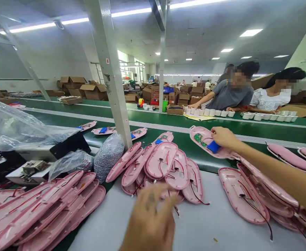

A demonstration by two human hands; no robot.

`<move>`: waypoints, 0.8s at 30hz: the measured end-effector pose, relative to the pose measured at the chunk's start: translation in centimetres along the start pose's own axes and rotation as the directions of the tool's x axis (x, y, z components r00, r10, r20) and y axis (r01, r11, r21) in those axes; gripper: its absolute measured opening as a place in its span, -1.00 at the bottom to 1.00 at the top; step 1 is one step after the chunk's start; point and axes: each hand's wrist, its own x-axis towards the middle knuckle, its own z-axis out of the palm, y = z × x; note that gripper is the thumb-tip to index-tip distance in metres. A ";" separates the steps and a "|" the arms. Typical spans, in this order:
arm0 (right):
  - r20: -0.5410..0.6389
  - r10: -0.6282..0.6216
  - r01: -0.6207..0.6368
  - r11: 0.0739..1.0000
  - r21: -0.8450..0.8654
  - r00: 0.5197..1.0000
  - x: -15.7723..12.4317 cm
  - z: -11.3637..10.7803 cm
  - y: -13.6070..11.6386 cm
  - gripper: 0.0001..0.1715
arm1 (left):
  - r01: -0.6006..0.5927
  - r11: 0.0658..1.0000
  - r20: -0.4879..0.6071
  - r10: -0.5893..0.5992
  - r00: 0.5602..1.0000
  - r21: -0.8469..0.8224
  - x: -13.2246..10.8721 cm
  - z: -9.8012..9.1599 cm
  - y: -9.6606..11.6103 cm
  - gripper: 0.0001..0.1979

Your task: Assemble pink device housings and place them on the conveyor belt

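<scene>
My right hand (224, 137) reaches over the belt, its fingers closed on a pink plastic shell half (198, 131). Inside that shell sit a green circuit board (200, 140) and a blue battery pack (213, 146). Low in the middle, my left hand (151, 216) is blurred, with its fingers apart and nothing visible in them. Just beyond it lies a pile of pink shells (161, 158) with red and black wires and small connectors. The left hand's fingertips overlap the pile's near edge in view; whether they touch it I cannot tell.
More pink shells are stacked at left (50, 209) and right (243, 195). A bag of small metal parts (109, 157) leans by a post (114, 76). Shells with blue packs lie along the green conveyor (168, 120). Two people work across it beside white cups (210, 112).
</scene>
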 end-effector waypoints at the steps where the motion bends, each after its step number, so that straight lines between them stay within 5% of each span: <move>1: 0.061 -0.014 0.013 1.000 0.014 0.998 -1.8 -1.7 -1.1 -0.59 | 0.055 0.995 0.009 -0.056 0.998 0.086 1.1 -0.4 -0.7 -0.63; 6: 0.395 -0.049 -0.004 0.991 0.132 0.917 -16.4 -6.5 -8.4 -0.73 | 0.037 0.919 0.249 -0.145 0.958 0.392 3.8 0.4 -3.4 -0.77; 10: 0.450 -0.064 -0.019 0.984 0.178 0.891 -23.5 -5.9 -10.2 -0.64 | -0.138 0.886 0.142 0.083 0.986 0.442 3.3 1.0 -4.7 -0.77; 13: 0.290 -0.037 -0.007 0.989 0.148 0.956 -23.2 -8.1 -9.7 -0.70 | -0.320 0.874 -0.037 0.357 0.933 0.366 3.2 -1.0 -3.8 -0.70; 16: -0.001 -0.002 0.002 0.997 0.074 1.000 -20.0 -13.0 -9.8 -0.66 | -0.562 0.792 -0.092 0.595 0.799 0.238 3.6 -3.0 -0.3 -0.69; 18: -0.043 -0.043 0.046 0.997 0.068 0.998 -17.5 -15.6 -10.2 -0.55 | -0.705 0.701 -0.096 0.713 0.695 0.107 3.8 -3.0 3.1 -0.80; 21: 0.258 -0.098 0.036 0.971 0.234 0.961 -15.9 -16.1 -10.2 -0.55 | -0.760 0.638 -0.184 0.738 0.649 -0.123 3.4 -1.1 7.6 -0.89; 22: 0.402 -0.100 -0.035 0.948 0.316 0.910 -16.2 -15.5 -9.8 -0.61 | -0.740 0.645 -0.205 0.711 0.673 -0.191 3.1 -0.2 8.5 -0.91; 24: 0.584 -0.064 -0.235 0.876 0.421 0.809 -17.9 -14.1 -8.4 -0.57 | -0.611 0.734 -0.219 0.571 0.791 -0.296 2.4 1.7 9.5 -0.83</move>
